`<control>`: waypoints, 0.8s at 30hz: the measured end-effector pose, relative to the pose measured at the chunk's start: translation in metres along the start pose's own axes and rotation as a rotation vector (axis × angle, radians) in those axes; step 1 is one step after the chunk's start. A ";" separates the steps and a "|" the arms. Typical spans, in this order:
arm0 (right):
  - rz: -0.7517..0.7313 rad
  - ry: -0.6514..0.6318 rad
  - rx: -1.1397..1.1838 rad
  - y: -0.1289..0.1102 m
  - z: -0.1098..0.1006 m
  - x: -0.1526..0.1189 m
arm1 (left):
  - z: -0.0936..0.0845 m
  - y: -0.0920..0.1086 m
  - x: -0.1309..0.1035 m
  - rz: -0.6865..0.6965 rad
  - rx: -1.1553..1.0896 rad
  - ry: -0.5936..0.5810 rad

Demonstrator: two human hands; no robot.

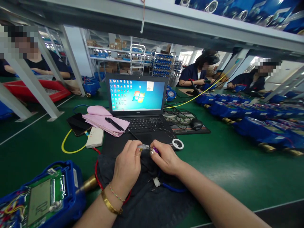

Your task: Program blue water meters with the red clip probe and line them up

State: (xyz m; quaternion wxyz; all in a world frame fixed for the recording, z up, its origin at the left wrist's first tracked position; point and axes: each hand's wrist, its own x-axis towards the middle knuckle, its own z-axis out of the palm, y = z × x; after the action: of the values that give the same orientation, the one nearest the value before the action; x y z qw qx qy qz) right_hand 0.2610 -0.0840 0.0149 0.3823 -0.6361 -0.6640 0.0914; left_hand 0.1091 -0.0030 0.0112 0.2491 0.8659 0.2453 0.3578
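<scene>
My left hand [128, 161] pinches a small pale connector [143, 147] whose thin metal pins point right. Close by, my right hand [165, 156] grips a small purple piece [155, 150]; its tip almost meets the pins, and whether they touch is hard to tell. Both hands are over the front edge of an open laptop [137, 95] that shows a desktop screen. Below them lies a dark cloth [147, 202] with a white connector [156, 182] on a blue cable. At the lower left sits a blue meter housing [76, 190] with an exposed circuit board and display.
Pink papers [97, 117] with pens, a phone [78, 123] and a white box [95, 137] lie left of the laptop. On the right are a mouse [196, 124], cables and rows of blue meters [261, 131]. People sit beyond the bench. A shelf beam crosses overhead.
</scene>
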 end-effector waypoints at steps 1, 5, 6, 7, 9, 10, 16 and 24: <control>0.007 0.006 0.004 0.000 0.000 0.000 | 0.000 0.000 0.000 0.002 -0.001 0.000; 0.030 0.020 0.007 0.000 -0.001 0.001 | -0.002 0.002 0.000 0.008 -0.001 -0.005; 0.023 0.011 0.007 0.000 -0.002 0.000 | -0.002 0.002 0.000 0.007 0.003 -0.006; 0.010 -0.003 0.011 -0.001 -0.002 0.000 | -0.002 0.002 0.000 0.006 0.008 -0.007; -0.010 -0.031 0.033 -0.001 -0.003 -0.001 | -0.002 0.002 0.000 0.000 0.019 -0.007; -0.010 -0.040 0.049 -0.001 -0.003 -0.002 | -0.002 0.002 0.000 -0.005 0.023 -0.005; 0.115 -0.015 0.039 0.002 0.000 -0.002 | -0.003 0.001 0.000 -0.049 0.049 0.091; 0.071 -0.062 0.088 0.005 0.004 0.001 | -0.003 0.003 0.000 -0.047 0.061 0.093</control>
State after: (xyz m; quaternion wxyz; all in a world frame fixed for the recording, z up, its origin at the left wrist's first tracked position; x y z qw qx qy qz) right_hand 0.2623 -0.0806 0.0092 0.3857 -0.6387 -0.6479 0.1533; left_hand 0.1077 -0.0044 0.0143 0.2195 0.8495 0.2876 0.3839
